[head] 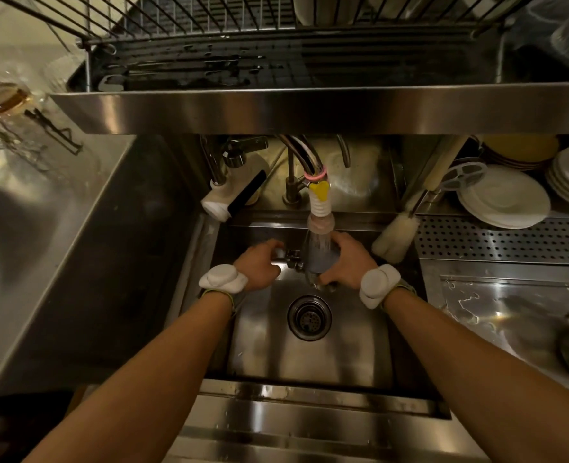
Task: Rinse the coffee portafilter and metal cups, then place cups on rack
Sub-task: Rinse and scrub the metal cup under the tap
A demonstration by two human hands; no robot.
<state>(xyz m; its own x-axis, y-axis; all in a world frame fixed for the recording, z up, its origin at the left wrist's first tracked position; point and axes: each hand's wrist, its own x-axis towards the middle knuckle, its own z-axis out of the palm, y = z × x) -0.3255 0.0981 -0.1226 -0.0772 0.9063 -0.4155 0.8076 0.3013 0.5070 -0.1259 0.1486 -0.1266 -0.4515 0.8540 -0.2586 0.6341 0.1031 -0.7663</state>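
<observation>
Over the steel sink (309, 359), both my hands hold the metal portafilter (313, 262) under the tap's running spray. My left hand (259, 265) grips its handle end on the left. My right hand (349, 262) wraps around the round basket end, which the water stream partly blurs. The faucet nozzle (319, 212), with a yellow tag and pink band, hangs directly above the portafilter. The wire drying rack (276, 38) sits on a steel shelf above the sink. I see no metal cups clearly in view.
The drain strainer (309, 317) lies below my hands. A white bottle brush (398, 235) leans at the sink's right rim. Stacked white plates (503, 198) stand at the right. A wet steel tray (510, 315) sits right of the sink. Glassware (6, 101) stands at the left.
</observation>
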